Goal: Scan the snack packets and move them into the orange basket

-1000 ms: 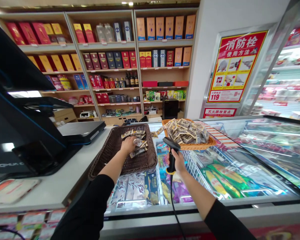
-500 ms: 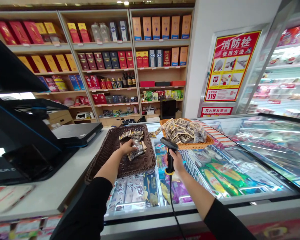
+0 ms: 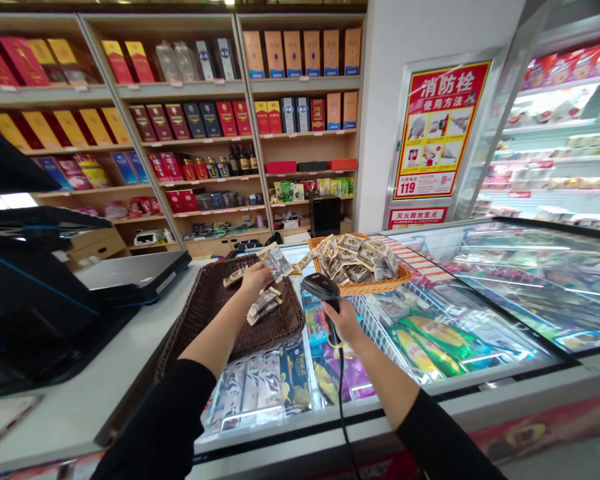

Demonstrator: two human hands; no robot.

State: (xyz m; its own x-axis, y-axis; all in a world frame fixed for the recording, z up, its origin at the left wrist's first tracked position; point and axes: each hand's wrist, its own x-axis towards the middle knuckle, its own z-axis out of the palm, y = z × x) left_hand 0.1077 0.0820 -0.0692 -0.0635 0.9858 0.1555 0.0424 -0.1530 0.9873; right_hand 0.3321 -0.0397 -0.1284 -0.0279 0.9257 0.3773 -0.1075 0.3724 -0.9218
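Observation:
My left hand (image 3: 257,277) is over the dark brown wicker basket (image 3: 207,312), its fingers closed on a small snack packet (image 3: 277,261) with a clear and gold wrapper. Beneath that hand, more snack packets (image 3: 264,307) lie loose in the basket. My right hand (image 3: 346,320) grips a black barcode scanner (image 3: 321,287) by its handle, head tilted toward the brown basket, cord hanging down. Behind the scanner, an orange wicker basket (image 3: 375,288) holds a heap of similar packets (image 3: 355,257). A packet (image 3: 304,261) sits between the two baskets.
Both baskets rest on a glass-topped freezer (image 3: 480,280) filled with packaged goods. To the left stand a counter (image 3: 105,373), a scale (image 3: 135,273) and a dark checkout machine (image 3: 25,293). Shelves of boxes (image 3: 190,120) line the back wall.
My left hand has lifted a packet from the brown basket's pile, up toward its far right rim. The scanner stays in my right hand. The view has shifted slightly to the right.

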